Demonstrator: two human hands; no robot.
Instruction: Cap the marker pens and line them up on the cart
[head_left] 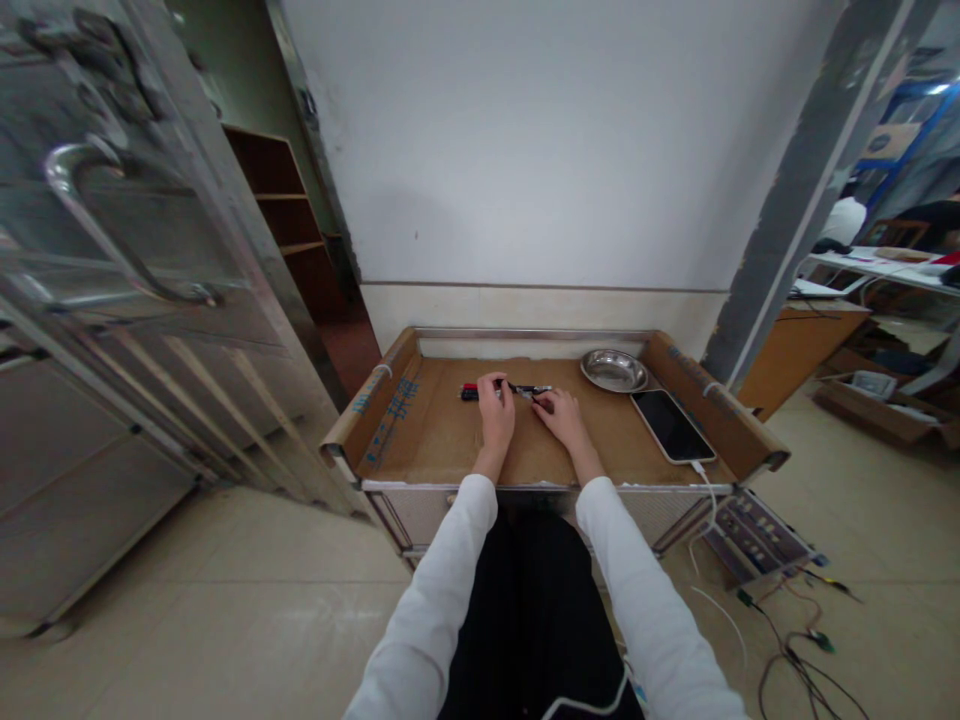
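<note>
Several pens (469, 393), mostly black with one red part, lie crosswise on a cardboard-lined cart top (442, 440). My left hand (495, 410) reaches over the pens, its thumb and fingers pinched on a dark pen. Just right of it, my right hand (561, 413) has curled fingers and thumb closed at the right end of the same bunch, on a small dark piece that looks like a pen. The fingers hide part of the pens, so I cannot tell how many there are.
Right of my hands are a round metal dish (613, 370) and a phone (673, 426) with a white cable. Cardboard sides with blue writing edge the cart. A metal door (150, 220) stands at left; an electrical box (761, 540) and loose wires lie on the floor at right.
</note>
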